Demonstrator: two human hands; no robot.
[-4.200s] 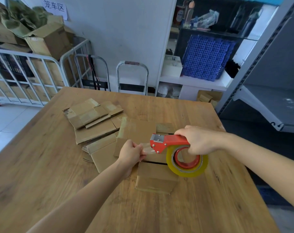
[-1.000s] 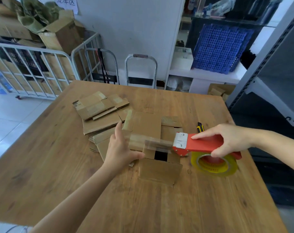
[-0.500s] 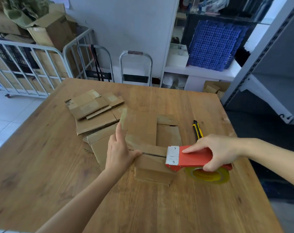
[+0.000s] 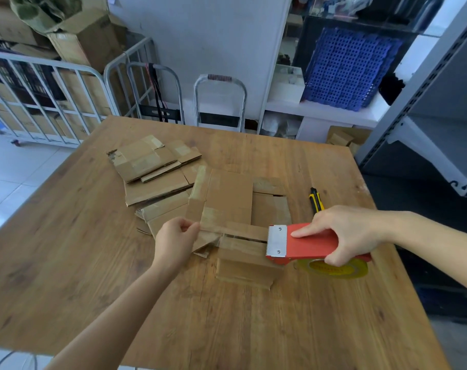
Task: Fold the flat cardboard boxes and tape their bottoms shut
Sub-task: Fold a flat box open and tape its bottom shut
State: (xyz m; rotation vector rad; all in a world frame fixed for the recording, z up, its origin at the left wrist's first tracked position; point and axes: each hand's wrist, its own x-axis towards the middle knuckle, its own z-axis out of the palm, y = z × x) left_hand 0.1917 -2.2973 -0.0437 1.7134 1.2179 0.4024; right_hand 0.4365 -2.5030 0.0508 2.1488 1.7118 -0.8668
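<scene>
My right hand (image 4: 352, 233) grips the red tape dispenser (image 4: 307, 245), its toothed blade against the right end of the small folded box (image 4: 244, 259) in the middle of the tabletop (image 4: 66, 249). The fingers of my left hand (image 4: 175, 243) pinch the tape end at the box's left side. Flat cardboard boxes (image 4: 157, 174) lie just behind. A yellow utility knife (image 4: 315, 200) lies near my right hand.

The tape dispenser (image 4: 310, 245) under the right fingers (image 4: 303, 233) is red, with a silver toothed plate and a yellow roll (image 4: 334, 268). Brown cardboard (image 4: 227, 198) lies beyond the left fingers (image 4: 189, 231). The table (image 4: 66, 236) is wood-grained brown. The knife (image 4: 315, 200) is yellow and black.
</scene>
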